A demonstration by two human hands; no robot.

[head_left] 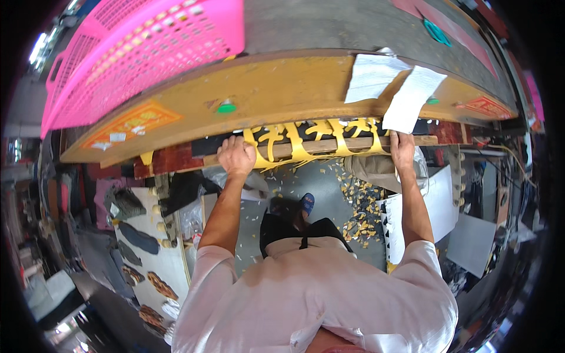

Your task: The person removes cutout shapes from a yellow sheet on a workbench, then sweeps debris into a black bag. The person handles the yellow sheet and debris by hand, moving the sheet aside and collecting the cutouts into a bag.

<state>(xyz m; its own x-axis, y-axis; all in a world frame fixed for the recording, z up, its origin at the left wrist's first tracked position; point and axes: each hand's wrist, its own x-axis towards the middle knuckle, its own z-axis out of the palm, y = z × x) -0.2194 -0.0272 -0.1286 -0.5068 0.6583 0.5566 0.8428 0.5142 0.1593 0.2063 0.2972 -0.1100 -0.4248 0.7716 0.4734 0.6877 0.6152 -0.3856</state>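
A yellow sheet with large cut-out holes hangs as a web of strips over the front wooden edge of a machine bed, below an ochre beam. At its left end my left hand is closed, knuckles up, on the sheet's edge. My right hand is closed at the right end, where the yellow strips reach its fingers. A white paper sheet hangs from the beam just above and hides some of its fingertips. Behind the strips the bed is dark.
A pink perforated basket stands on the grey machine top. Teal-handled scissors lie at the right. Green buttons sit on the beam. Below, yellow scraps litter the floor beside a beige sack. Dark pieces lie on a board at left.
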